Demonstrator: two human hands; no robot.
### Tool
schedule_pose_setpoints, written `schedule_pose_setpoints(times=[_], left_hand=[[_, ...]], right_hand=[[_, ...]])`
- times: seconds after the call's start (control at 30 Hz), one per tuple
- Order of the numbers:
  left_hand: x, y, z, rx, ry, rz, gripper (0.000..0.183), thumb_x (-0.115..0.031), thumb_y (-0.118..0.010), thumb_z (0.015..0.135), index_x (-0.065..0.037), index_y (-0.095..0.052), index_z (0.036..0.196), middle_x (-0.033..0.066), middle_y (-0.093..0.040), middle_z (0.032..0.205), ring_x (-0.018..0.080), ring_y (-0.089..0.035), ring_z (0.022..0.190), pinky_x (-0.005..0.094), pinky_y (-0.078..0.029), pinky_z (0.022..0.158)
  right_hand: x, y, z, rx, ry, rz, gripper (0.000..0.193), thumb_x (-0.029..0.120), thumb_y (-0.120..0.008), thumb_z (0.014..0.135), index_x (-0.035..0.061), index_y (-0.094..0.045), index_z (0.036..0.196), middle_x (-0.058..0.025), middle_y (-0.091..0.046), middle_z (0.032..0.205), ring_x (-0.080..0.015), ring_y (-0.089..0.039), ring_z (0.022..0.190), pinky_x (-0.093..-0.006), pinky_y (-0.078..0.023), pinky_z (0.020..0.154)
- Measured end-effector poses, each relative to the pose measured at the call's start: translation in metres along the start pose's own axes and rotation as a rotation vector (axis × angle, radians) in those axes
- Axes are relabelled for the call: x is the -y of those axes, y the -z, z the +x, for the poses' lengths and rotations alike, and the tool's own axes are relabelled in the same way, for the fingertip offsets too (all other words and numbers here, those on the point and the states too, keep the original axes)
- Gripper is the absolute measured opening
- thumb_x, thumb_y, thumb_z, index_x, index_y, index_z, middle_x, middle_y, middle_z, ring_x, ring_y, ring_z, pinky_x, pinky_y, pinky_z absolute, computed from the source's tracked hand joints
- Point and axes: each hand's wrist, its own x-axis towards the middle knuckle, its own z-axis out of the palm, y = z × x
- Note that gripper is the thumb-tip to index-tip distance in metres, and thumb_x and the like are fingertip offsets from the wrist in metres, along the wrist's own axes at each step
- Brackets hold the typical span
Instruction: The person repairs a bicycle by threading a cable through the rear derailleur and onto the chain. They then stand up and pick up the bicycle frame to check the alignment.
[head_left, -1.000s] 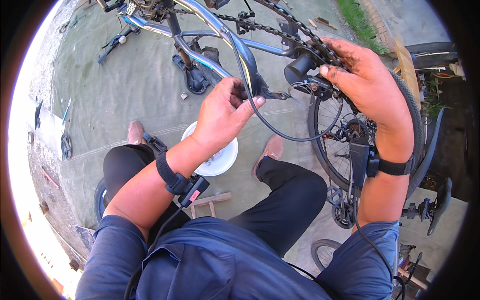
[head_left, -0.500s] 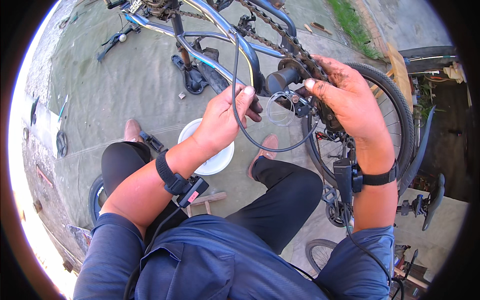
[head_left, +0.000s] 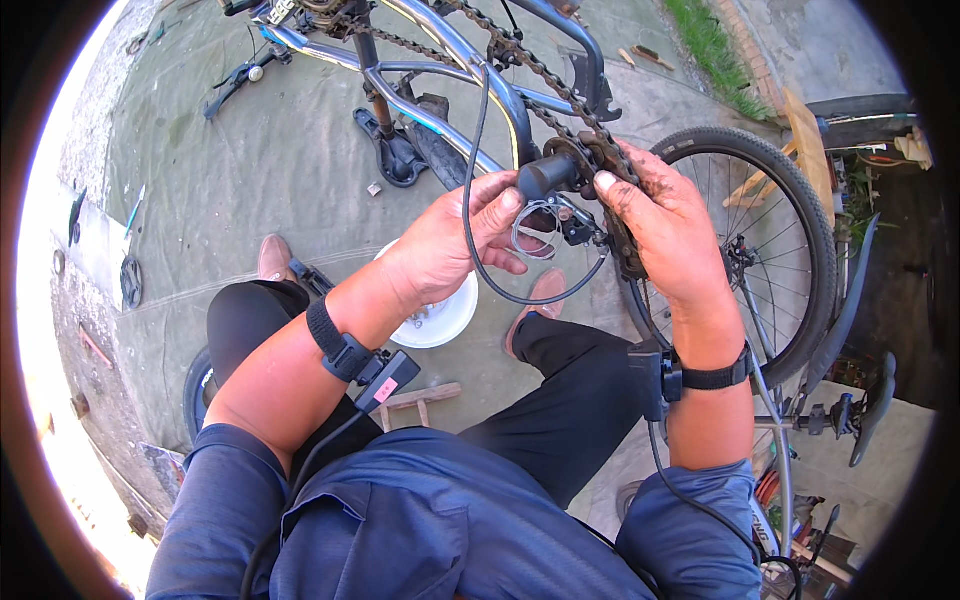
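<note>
My right hand (head_left: 680, 230) is closed around the dirty rear derailleur (head_left: 622, 235) and the chain (head_left: 545, 75) running into it, thumb in front and fingers behind. My left hand (head_left: 460, 235) is at the near side of a short black cylinder (head_left: 548, 176), thumb and forefinger close to its end, the other fingers apart beneath. Between the hands, a thin coiled inner cable (head_left: 535, 228) hangs by the derailleur. A black cable housing (head_left: 520, 298) loops below it and up past my left hand to the silver-blue bicycle frame (head_left: 440, 125).
A white bowl (head_left: 450, 325) with small parts stands below my left forearm. At right, a wheel (head_left: 825, 230) lies near wooden pieces (head_left: 808, 150) and a saddle (head_left: 876, 410). Another saddle (head_left: 390, 155) is at the frame's underside. A small wooden stool (head_left: 420, 398) stands between my legs.
My right hand has moved slightly left with the derailleur and coiled cable. My left hand has loosened from its pinch by the housing, its fingers now spread near the black cylinder.
</note>
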Motion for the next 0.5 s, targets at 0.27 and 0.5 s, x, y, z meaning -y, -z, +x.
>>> schedule_pose_setpoints(times=[0.27, 0.5], left_hand=[[-0.015, -0.012, 0.001, -0.115, 0.0, 0.178, 0.051, -0.037, -0.061, 0.093, -0.002, -0.048, 0.127, 0.009, -0.059, 0.108, 0.0195, -0.067, 0.089, 0.0272, -0.055, 0.068], [-0.018, -0.013, 0.003, -0.13, -0.044, 0.276, 0.045, -0.031, -0.058, 0.096, 0.0, -0.046, 0.126, 0.011, -0.059, 0.111, 0.0219, -0.068, 0.09, 0.0275, -0.055, 0.068]], right_hand=[[-0.016, 0.005, -0.016, -0.161, 0.031, 0.141, 0.033, 0.006, -0.053, 0.094, -0.0067, -0.054, 0.125, -0.0104, -0.062, 0.115, -0.0142, -0.059, 0.104, -0.026, -0.046, 0.092], [-0.03, 0.004, -0.033, -0.244, -0.01, 0.149, 0.035, 0.007, -0.052, 0.096, -0.0067, -0.051, 0.128, -0.0132, -0.062, 0.116, -0.0165, -0.06, 0.105, -0.0266, -0.049, 0.088]])
